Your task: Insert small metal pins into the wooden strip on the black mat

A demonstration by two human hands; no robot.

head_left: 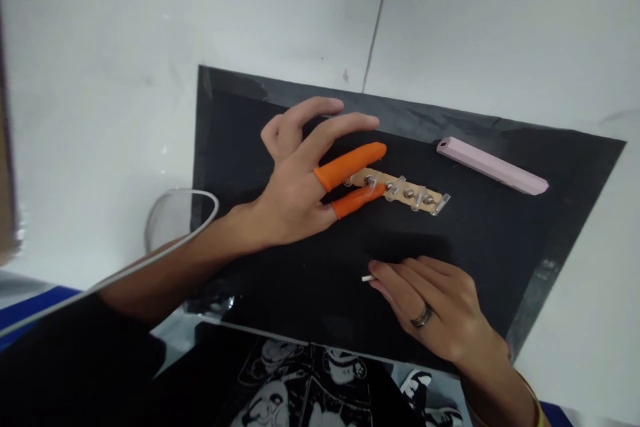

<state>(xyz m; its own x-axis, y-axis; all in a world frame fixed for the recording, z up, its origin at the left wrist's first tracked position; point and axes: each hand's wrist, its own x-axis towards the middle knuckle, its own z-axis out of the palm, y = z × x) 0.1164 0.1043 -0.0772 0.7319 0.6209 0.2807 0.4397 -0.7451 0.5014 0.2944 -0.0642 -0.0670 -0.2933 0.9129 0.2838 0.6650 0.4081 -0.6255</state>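
Note:
A short tan strip [409, 194] lies on the black mat, bearing several round metal pieces and clear plastic tabs. My left hand [300, 180] reaches over its left end, orange finger cots on the thumb and index finger. That thumb overlaps the strip's near side; whether it presses on it I cannot tell. The index finger stretches above the far edge, and the other fingers are spread. Closer to me, my right hand [435, 307] is closed in a pinch on a thin white stick [368, 278], whose short end pokes out leftward. A ring is on this hand.
The black mat [280, 280] has clear tape along its edges and rests on a white table [125, 113]. A pale pink faceted bar [493, 165] lies at the mat's far right. A white cable [185, 240] loops over my left forearm.

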